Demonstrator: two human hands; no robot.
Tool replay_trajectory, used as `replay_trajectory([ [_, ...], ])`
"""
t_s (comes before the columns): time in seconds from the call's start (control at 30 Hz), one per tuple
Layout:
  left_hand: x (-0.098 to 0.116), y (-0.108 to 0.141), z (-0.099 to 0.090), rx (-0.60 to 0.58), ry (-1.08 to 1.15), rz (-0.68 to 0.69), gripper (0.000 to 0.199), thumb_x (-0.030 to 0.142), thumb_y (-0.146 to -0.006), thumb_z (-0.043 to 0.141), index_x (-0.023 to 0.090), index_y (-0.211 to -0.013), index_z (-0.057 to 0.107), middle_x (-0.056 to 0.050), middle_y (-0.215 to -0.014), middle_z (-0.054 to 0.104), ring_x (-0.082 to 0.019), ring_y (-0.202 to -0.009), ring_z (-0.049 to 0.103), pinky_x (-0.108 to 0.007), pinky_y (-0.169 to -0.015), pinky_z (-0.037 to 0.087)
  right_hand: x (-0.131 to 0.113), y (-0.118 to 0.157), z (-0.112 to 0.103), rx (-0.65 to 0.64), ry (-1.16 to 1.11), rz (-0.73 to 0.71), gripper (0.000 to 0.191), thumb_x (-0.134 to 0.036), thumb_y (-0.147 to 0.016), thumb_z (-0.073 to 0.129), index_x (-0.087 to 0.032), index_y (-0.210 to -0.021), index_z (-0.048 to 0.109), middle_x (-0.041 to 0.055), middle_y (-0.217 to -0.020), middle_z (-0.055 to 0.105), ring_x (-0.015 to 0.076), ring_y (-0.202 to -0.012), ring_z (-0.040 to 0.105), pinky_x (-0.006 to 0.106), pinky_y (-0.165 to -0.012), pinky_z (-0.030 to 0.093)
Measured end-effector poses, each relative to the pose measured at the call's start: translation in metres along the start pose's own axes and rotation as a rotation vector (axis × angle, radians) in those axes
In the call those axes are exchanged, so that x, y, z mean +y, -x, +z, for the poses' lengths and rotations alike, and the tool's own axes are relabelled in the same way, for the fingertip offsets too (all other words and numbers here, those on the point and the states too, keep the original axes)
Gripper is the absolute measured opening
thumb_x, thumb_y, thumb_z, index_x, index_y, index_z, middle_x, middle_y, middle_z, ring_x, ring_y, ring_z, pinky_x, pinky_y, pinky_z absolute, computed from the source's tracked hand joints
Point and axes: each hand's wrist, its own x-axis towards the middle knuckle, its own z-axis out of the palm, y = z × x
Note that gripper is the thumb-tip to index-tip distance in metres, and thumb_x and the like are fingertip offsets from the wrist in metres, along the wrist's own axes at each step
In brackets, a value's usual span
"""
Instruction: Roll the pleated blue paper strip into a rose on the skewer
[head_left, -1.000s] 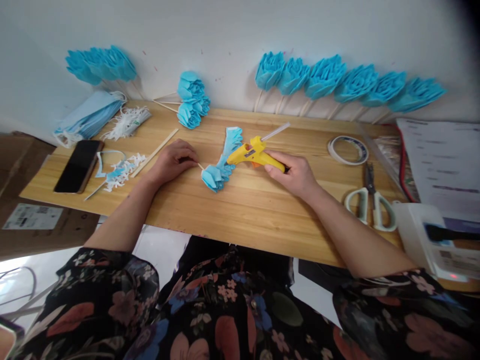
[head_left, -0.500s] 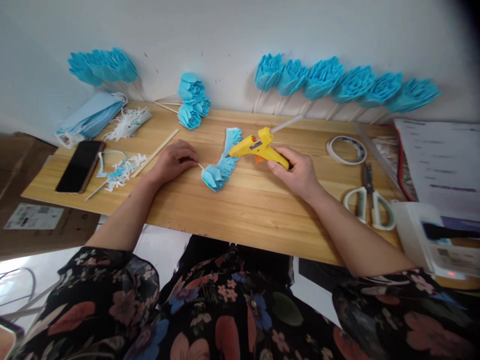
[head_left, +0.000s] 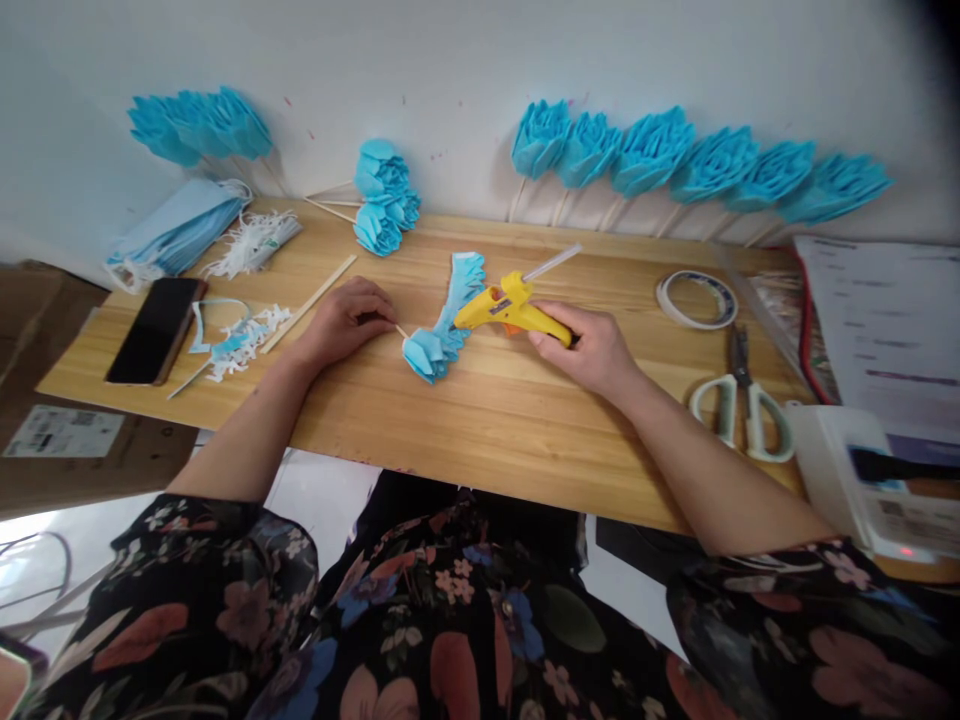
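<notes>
My left hand (head_left: 351, 318) is closed in a pinch on a thin wooden stick (head_left: 401, 331). At the stick's far end is a partly rolled blue flower (head_left: 424, 354), lying on the wooden table. From it a blue strip with a cut, frilled edge (head_left: 466, 275) stretches away from me. My right hand (head_left: 585, 345) is wrapped round the handle of a yellow glue gun (head_left: 510, 305), with a clear glue stick (head_left: 555, 260) poking out of its back. The gun's nozzle points left, at the strip just above the flower; whether it touches cannot be seen.
Finished blue flowers (head_left: 645, 150) lean on the wall at back right, others (head_left: 199, 125) at back left. Blue face masks (head_left: 176, 230), a phone (head_left: 154, 330) and a flat wooden strip (head_left: 309, 303) lie left. Tape (head_left: 696, 300), scissors (head_left: 742, 395) and a white box (head_left: 832, 480) are right.
The glue gun has come down and tilted flatter, its nozzle moving slightly toward me along the strip. My left hand keeps its place on the stick. The view has shifted a little.
</notes>
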Motion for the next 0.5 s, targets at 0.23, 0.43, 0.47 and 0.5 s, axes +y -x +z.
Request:
replay_trajectory([
  [0.23,-0.0015,-0.0003,0.0018,0.015,0.012,-0.009,0.031,0.050,-0.107,0.077,0.024,-0.091,0.085,-0.010,-0.098,0.082,-0.030,-0.098,0.076,-0.047,-0.096,0.061,-0.0023,-0.0003,0.0007,0.017,-0.002,0.042,0.040,-0.037,-0.093,0.069,-0.023,-0.125,0.089,0.0084,-0.107,0.090,0.0246,-0.085,0.080,0.039,-0.082,0.065],
  [0.43,-0.0012,-0.0005,0.0010,0.007,0.018,-0.033,0.032,0.050,-0.106,0.078,0.023,-0.090,0.084,-0.012,-0.097,0.082,-0.030,-0.099,0.076,-0.048,-0.098,0.062,-0.0033,-0.0018,-0.0002,0.084,-0.038,0.079,0.039,-0.040,-0.093,0.069,-0.022,-0.122,0.088,0.0084,-0.105,0.090,0.0256,-0.085,0.079,0.040,-0.081,0.063],
  [0.47,-0.0011,-0.0005,0.0009,0.006,0.020,-0.033,0.032,0.050,-0.106,0.078,0.023,-0.090,0.085,-0.012,-0.098,0.082,-0.030,-0.099,0.076,-0.049,-0.098,0.062,-0.0036,-0.0020,-0.0006,0.093,-0.046,0.077,0.040,-0.041,-0.092,0.069,-0.022,-0.122,0.088,0.0092,-0.109,0.090,0.0265,-0.089,0.080,0.041,-0.083,0.064],
  [0.5,-0.0009,-0.0004,0.0008,0.006,0.021,-0.034,0.033,0.051,-0.106,0.078,0.023,-0.090,0.085,-0.012,-0.098,0.082,-0.030,-0.099,0.076,-0.049,-0.099,0.062,-0.0039,-0.0021,-0.0012,0.100,-0.051,0.075,0.041,-0.041,-0.092,0.069,-0.022,-0.122,0.088,0.0100,-0.112,0.090,0.0275,-0.092,0.080,0.041,-0.085,0.064],
])
